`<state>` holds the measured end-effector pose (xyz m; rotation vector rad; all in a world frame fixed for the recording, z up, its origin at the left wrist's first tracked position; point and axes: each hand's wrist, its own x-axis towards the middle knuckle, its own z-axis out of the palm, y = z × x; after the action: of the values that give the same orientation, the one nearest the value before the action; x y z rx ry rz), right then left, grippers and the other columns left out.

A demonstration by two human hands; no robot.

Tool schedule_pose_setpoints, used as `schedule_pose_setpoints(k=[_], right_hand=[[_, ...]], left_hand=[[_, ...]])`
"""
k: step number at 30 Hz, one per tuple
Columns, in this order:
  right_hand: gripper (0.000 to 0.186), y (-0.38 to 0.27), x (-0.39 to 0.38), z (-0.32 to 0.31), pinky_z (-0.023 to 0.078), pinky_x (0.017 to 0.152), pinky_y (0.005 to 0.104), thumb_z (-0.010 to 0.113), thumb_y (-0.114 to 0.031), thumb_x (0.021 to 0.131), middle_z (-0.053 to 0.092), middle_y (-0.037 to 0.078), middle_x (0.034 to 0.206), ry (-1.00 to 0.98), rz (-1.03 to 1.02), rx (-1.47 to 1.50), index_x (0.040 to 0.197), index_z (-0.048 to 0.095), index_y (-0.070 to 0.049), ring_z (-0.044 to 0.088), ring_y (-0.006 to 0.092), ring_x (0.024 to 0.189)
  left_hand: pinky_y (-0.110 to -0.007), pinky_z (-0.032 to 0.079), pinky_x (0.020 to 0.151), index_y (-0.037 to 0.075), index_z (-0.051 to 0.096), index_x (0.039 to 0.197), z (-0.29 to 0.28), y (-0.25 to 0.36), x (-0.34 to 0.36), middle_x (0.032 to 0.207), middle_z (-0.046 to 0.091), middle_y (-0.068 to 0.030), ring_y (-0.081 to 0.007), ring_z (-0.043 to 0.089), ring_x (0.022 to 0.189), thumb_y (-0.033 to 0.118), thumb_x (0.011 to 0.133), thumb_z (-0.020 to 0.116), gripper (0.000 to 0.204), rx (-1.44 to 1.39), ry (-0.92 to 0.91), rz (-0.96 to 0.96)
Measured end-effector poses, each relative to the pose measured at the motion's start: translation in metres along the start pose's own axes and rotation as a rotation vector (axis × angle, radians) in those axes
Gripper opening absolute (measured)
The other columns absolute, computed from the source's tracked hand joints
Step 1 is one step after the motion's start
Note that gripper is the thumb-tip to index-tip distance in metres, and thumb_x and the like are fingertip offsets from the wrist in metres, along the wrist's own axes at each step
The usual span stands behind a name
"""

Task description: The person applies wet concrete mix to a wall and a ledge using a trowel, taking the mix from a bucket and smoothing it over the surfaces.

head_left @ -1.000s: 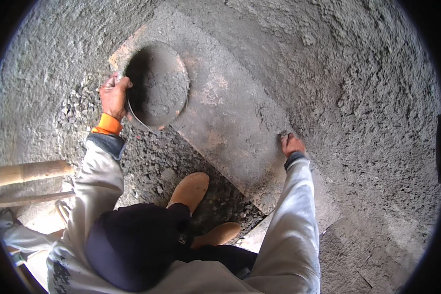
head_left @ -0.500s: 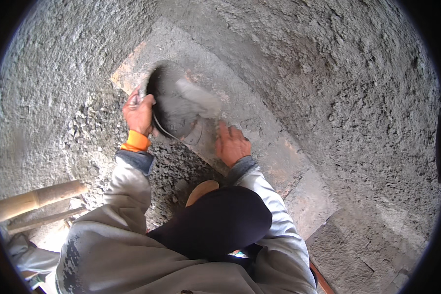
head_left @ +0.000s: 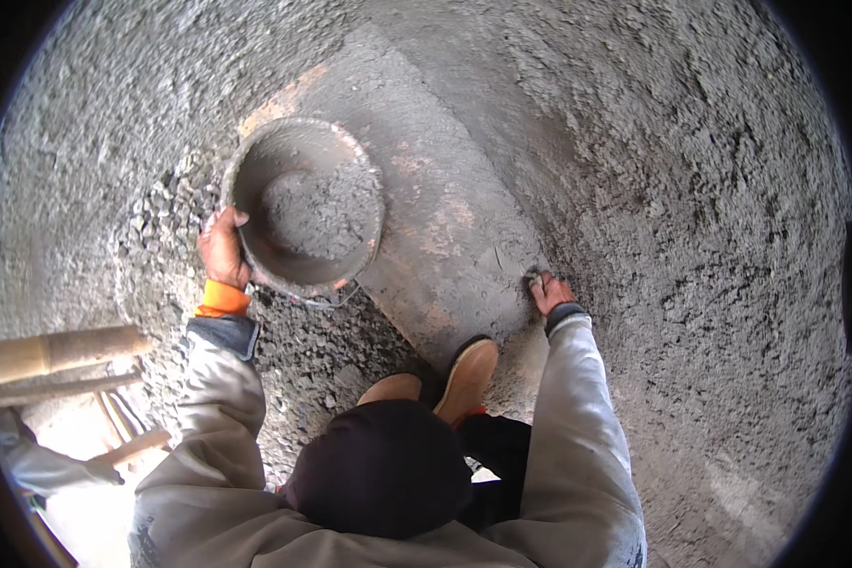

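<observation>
- Left hand (head_left: pixel 223 248): fingers curl over the near-left rim of a round metal pan (head_left: pixel 303 204), closed on it in a firm grip. An orange cuff (head_left: pixel 223 299) shows at the wrist, below it a grey jacket sleeve.
- Pan: sits tilted, its open face turned up toward the camera, with a lump of wet grey mortar (head_left: pixel 317 210) lying in its bowl. A thin wire handle hangs under the lower rim. The pan is over the left end of a flat mortar-smeared board (head_left: pixel 445 227), beside a patch of loose gravel (head_left: pixel 161 227).
- Right hand (head_left: pixel 546 289): down at the right edge of the board, fingertips pressed into the grey mix where board meets the surrounding mortar. Fingers look bunched, narrow; whether they pinch anything I cannot tell.
- Hands are well apart, the board between them.
- Board: runs diagonally from upper left to lower right; orange-brown patches show through the grey coating.
- Rough wet mortar surface (head_left: pixel 710 237) fills the right and top of view.
- Two tan boots (head_left: pixel 464 379) stand at the near end of the board.
- Bamboo poles (head_left: pixel 57 352) lie at lower left.
</observation>
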<state>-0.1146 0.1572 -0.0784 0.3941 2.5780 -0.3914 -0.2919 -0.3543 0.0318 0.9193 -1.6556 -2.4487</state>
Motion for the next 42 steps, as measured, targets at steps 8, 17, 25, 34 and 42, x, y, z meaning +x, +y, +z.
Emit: schedule_pose_setpoints(k=[8, 17, 25, 34, 42], right_hand=[[0.035, -0.068, 0.005, -0.01, 0.047, 0.075, 0.0499, 0.051, -0.037, 0.082, 0.063, 0.024, 0.086, 0.235, 0.107, 0.021, 0.101, 0.053, -0.007, 0.06, 0.0418, 0.083], [0.042, -0.208, -0.03, -0.079, 0.051, 0.069, 0.0447, 0.053, -0.03, 0.083, 0.062, 0.021, 0.095, 0.471, -0.544, 0.016, 0.121, 0.049, -0.013, 0.063, 0.0354, 0.077], [0.041, -0.069, -0.02, -0.025, 0.046, 0.073, 0.0526, 0.046, -0.042, 0.085, 0.061, 0.027, 0.087, -0.18, -0.344, -0.291, 0.105, 0.051, -0.007, 0.06, 0.0431, 0.077], [0.046, -0.164, 0.129, -0.06, 0.045, 0.081, 0.05, 0.046, -0.042, 0.084, 0.061, 0.027, 0.094, 0.184, -0.009, -0.044, 0.107, 0.053, -0.003, 0.059, 0.0418, 0.092], [0.042, -0.195, 0.097, -0.074, 0.046, 0.078, 0.0501, 0.048, -0.041, 0.084, 0.062, 0.027, 0.087, 0.306, -0.066, -0.022, 0.099, 0.049, -0.002, 0.06, 0.043, 0.086]], left_hand=[[-0.021, 0.038, 0.057, 0.005, 0.057, 0.074, 0.027, -0.013, -0.013, 0.068, 0.056, 0.0005, -0.0079, 0.049, 0.062, 0.0, 0.073, 0.057, 0.005, 0.19, -0.047, 0.186], [-0.02, 0.037, 0.054, -0.002, 0.064, 0.093, 0.061, -0.01, -0.034, 0.068, 0.056, 0.0037, -0.0048, 0.046, 0.058, -0.001, 0.07, 0.056, 0.024, 0.174, -0.062, 0.238], [-0.024, 0.039, 0.058, 0.006, 0.055, 0.069, -0.022, -0.01, 0.005, 0.066, 0.053, 0.0014, -0.009, 0.048, 0.06, 0.002, 0.073, 0.057, 0.006, -0.054, 0.124, 0.09], [-0.024, 0.037, 0.054, 0.005, 0.056, 0.066, 0.005, -0.009, -0.004, 0.065, 0.053, 0.002, -0.0087, 0.045, 0.058, 0.002, 0.069, 0.055, 0.004, 0.057, 0.082, 0.116], [-0.024, 0.035, 0.053, 0.004, 0.056, 0.063, 0.003, -0.011, -0.005, 0.061, 0.053, 0.0014, -0.0085, 0.044, 0.056, 0.003, 0.068, 0.057, 0.005, 0.083, 0.141, 0.133]])
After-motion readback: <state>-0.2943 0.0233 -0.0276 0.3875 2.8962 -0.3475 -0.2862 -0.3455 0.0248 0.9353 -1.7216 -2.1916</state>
